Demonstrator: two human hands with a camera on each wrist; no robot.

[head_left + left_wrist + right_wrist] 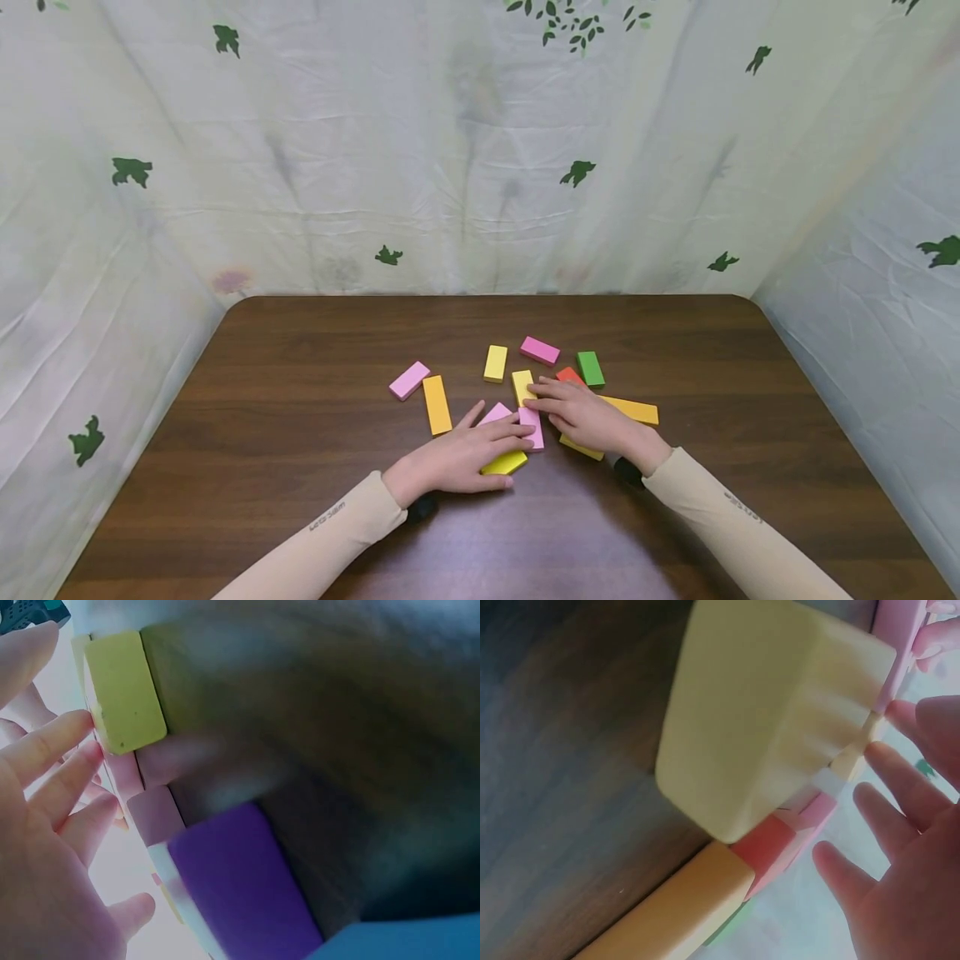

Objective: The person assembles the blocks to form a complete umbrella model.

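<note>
**Straight-fingered work at the brown table [322,333]**

Taking the pink block [531,417] between the hands as the clock's centre, with twelve toward the far edge, I saw the left hand [468,458] lie around eight, fingers stretched over that block and gripping nothing. A bright yellow block [504,464] sat partly beneath it, at seven. The right hand [588,414] lay at three, fingers also extended and relaxed, its tips at the pale yellow block [521,385] at twelve; whether they pressed it, I couldn't tell. Farther out at twelve was a magenta block [540,351]; toward one, a half-hidden red block [570,376] beside a green block [590,369].
</note>
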